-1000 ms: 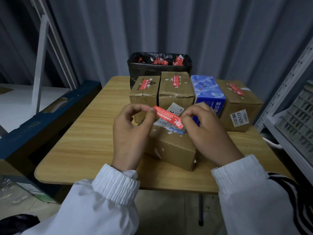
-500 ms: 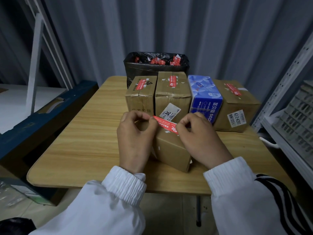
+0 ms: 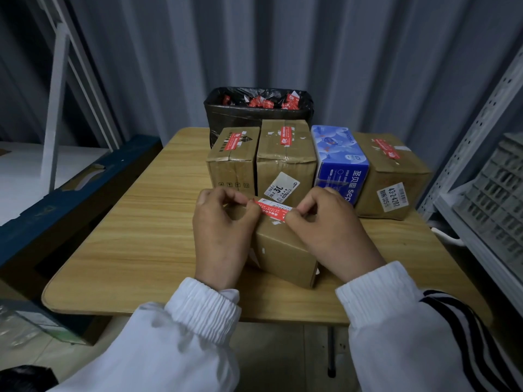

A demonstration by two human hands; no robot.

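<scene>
step: seal box (image 3: 285, 250) | left hand (image 3: 223, 230), right hand (image 3: 325, 224): each pinching one end of red sticker (image 3: 271, 211) on box top | tip: hold taut, press centre outward

Box row (image 3: 285, 157) ahead, open tabletop (image 3: 135, 230) leftward

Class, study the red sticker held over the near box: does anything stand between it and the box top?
Nothing visible. The left hand and right hand pinch the sticker by its ends right at the box.
</scene>
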